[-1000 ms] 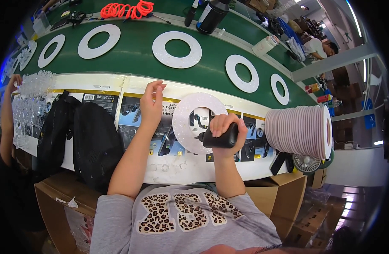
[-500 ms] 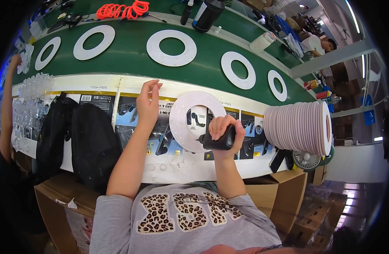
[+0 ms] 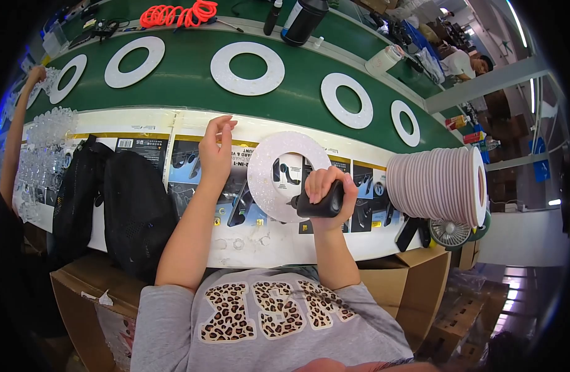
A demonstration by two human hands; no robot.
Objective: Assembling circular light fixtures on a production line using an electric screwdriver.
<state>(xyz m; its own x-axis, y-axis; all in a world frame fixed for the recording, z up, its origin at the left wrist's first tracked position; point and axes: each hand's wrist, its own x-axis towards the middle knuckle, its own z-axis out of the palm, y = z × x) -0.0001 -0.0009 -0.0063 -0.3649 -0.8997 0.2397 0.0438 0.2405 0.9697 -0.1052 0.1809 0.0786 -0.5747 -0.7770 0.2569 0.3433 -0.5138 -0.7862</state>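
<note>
A white, speckled flat ring (image 3: 260, 177) lies on the bench in front of me. My right hand (image 3: 333, 186) grips a small black squeeze bottle (image 3: 319, 208) tilted on its side. Its narrow nozzle points left, at the near right part of the ring; whether it touches cannot be made out. To the left of the ring my left hand (image 3: 216, 147) is raised with fingers apart and nothing in it. Printed cardboard (image 3: 189, 162) with dark product pictures covers the bench top under the ring.
Several white rings (image 3: 220, 68) lie along the green belt (image 3: 185, 87) beyond the bench. A large spool of pale cord (image 3: 430, 186) stands at right, near a small fan (image 3: 449, 232). Black bags (image 3: 136, 211) and clear plastic pieces (image 3: 49, 127) sit left, where another person's arm (image 3: 17, 136) reaches.
The rings on the belt have shifted slightly left. At far left the other person's hand has moved up and to the right. My hands have barely moved.
</note>
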